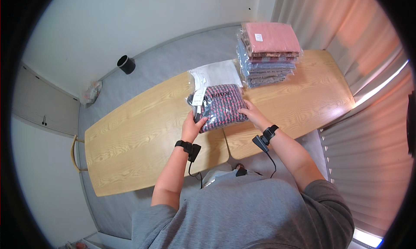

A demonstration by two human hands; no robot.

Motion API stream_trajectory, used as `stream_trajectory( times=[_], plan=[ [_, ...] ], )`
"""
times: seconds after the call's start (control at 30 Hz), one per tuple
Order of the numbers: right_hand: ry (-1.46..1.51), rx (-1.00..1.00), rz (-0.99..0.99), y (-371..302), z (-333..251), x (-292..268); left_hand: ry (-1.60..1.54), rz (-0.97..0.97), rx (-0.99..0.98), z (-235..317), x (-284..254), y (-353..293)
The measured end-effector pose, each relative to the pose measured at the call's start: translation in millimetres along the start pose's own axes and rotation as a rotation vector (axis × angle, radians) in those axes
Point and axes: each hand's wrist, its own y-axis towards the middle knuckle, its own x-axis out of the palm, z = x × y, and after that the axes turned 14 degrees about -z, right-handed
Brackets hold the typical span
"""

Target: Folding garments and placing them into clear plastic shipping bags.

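Between my two hands is a folded knit garment in a clear plastic bag, patterned in dark blue and pink, with a white tag at its left side. My left hand grips the bag's lower left edge, thumb on top. On the right edge, my right hand holds it the same way, fingers partly hidden beneath. Just beyond lies a white folded garment in clear plastic, partly covered by the patterned one. A strap with a small black device sits on each of my wrists.
A tall stack of bagged folded garments, pink on top, stands at the table's far right. The wooden table has a seam near my body. A black bin and a plastic bag are on the floor beyond. Curtains hang at right.
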Motion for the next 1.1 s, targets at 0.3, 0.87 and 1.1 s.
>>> stream_trajectory(
  times=[0.3,0.87,1.1],
  plan=[
    [-0.368,-0.108,0.328,122.5,-7.4,-51.4,-0.014,0.006,-0.012,-29.1,-8.8,162.2],
    [-0.453,0.145,0.433,-37.1,-7.5,-244.7,0.567,0.249,-0.188,-57.0,6.8,146.8],
    [-0.172,0.167,0.539,-48.8,-50.3,-357.2,0.463,0.405,-0.181,32.7,51.3,120.5]
  ],
)
